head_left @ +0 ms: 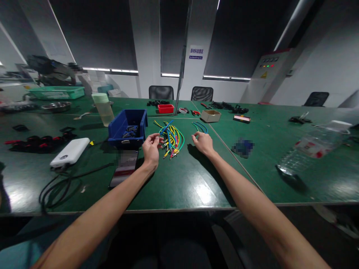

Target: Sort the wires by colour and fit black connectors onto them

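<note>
A loose bundle of yellow, green and blue wires [175, 137] with metal lug ends lies at the middle of the table. At its left edge is my left hand [150, 148], thumb and fingertips pinched together around the end of a blue wire [166, 128] that crosses the bundle. To the right of the bundle, my right hand [204, 143] is bent down with its fingers curled together. Just beyond its fingertips lies a smaller group of blue and green wires [201, 127]. Whether the right fingers grip anything is hidden.
Left of the bundle stand a blue bin [127, 141] with dark parts, a phone [125, 170], a white power bank [70, 152] and a bottle [103, 109]. Behind are a red tray [166, 108] and a cardboard box [211, 116]. A large plastic bottle [311, 149] is at right.
</note>
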A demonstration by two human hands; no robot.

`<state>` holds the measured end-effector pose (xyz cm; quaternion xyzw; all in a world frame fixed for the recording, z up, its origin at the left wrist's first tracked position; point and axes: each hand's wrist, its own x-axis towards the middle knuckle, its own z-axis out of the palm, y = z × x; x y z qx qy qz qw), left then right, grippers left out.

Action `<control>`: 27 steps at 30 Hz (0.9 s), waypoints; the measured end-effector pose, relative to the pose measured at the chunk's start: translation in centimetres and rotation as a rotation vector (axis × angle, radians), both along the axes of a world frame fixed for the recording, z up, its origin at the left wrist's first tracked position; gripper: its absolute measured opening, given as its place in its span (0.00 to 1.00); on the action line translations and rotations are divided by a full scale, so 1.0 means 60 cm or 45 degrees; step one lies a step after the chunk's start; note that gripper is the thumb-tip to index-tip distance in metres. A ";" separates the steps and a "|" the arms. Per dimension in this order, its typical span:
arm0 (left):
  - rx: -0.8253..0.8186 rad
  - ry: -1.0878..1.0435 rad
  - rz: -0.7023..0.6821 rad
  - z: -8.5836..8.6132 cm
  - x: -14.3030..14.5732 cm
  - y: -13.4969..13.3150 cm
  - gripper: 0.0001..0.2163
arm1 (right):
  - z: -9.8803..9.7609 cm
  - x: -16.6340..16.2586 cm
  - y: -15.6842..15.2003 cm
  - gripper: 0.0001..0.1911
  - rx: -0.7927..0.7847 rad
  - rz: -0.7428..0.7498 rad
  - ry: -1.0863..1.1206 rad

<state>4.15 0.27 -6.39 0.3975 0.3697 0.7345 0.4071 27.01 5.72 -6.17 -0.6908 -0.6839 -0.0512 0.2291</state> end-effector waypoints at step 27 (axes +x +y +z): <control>0.150 0.067 0.035 0.043 -0.007 -0.035 0.09 | -0.022 -0.095 -0.037 0.23 -0.056 0.585 0.066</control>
